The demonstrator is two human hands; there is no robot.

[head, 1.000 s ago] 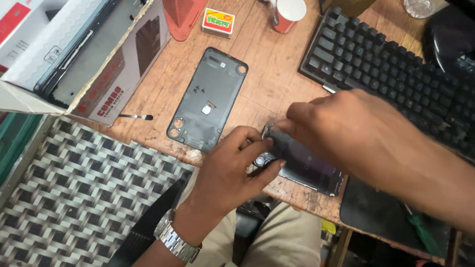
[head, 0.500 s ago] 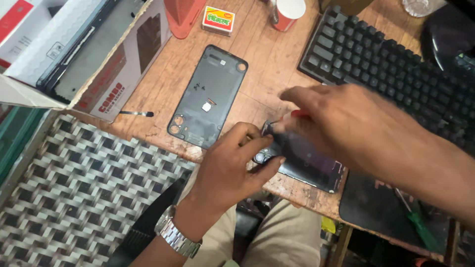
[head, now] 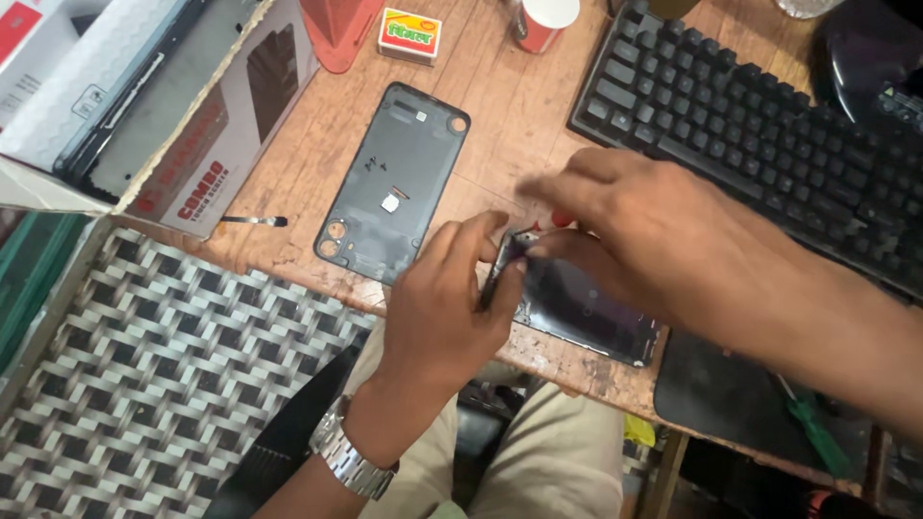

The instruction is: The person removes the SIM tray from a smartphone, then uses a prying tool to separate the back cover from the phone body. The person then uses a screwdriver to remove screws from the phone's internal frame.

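A dark opened phone (head: pixel 591 315) lies at the front edge of the wooden table (head: pixel 524 115). My left hand (head: pixel 447 298), with a metal wristwatch (head: pixel 351 463), grips the phone's left end, thumb and fingers closed on its edge. My right hand (head: pixel 644 231) reaches in from the right and covers the phone's upper part. Its fingertips pinch a small red thing (head: pixel 562 219) right at the phone's top corner; it is too blurred to tell what it is. The phone's grey back cover (head: pixel 394 187) lies inside up on the table, left of both hands.
A black keyboard (head: pixel 760 130) sits at the back right and a black mat (head: pixel 735 394) with a green-handled screwdriver (head: pixel 815 434) at the front right. An open cardboard box (head: pixel 207 144), a matchbox (head: pixel 411 34), a red-and-white cup (head: pixel 540 19) and a small metal tool (head: pixel 252 221) stand around. A woven seat (head: pixel 163 375) is below left.
My right hand has shifted left and a little away from me over the phone's top end. My left hand keeps its grip on the phone's edge.
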